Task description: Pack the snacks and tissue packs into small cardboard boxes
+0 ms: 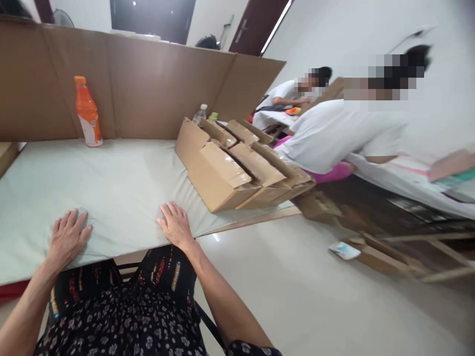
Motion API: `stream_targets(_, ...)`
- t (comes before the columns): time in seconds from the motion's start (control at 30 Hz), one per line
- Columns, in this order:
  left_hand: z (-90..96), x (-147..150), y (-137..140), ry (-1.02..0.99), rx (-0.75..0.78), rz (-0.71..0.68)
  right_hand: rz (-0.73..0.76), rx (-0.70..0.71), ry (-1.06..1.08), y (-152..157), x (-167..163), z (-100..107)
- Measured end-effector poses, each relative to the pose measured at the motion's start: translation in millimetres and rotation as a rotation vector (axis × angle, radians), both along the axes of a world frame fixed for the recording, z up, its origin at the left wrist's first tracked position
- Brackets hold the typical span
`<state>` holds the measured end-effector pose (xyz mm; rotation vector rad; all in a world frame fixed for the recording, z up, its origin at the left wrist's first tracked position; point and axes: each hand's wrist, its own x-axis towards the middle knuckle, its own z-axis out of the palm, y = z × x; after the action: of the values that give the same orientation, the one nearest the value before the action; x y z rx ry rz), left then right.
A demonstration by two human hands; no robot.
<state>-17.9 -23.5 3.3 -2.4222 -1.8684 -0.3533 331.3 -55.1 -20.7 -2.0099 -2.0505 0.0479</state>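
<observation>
My left hand lies flat near the front edge of the cloth-covered table, fingers spread, holding nothing. Palm down on the same pale cloth, my right hand rests with its fingers apart, also without anything in it. To the right of that hand, several cardboard boxes stand close together at the table's right end, their top flaps raised. An orange bottle with a white lower label stands at the back left, apart from both hands.
A tall cardboard panel lines the table's back. A clear bottle stands behind the boxes. At right, two people in white shirts sit at other tables; the nearer person is close by. An open cardboard box is low on the right.
</observation>
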Motion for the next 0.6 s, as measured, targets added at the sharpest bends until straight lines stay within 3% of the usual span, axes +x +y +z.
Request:
stream_targets(0.27, 1.2, 0, 9, 0.051, 0.056, -0.019, -0.001, 0.03, 0.051, 2, 4, -2)
stream_targets(0.6, -11.9, 0, -8, 0.005, -0.037, 0.034, 0.076, 0.234, 0.024, -11, 16, -37)
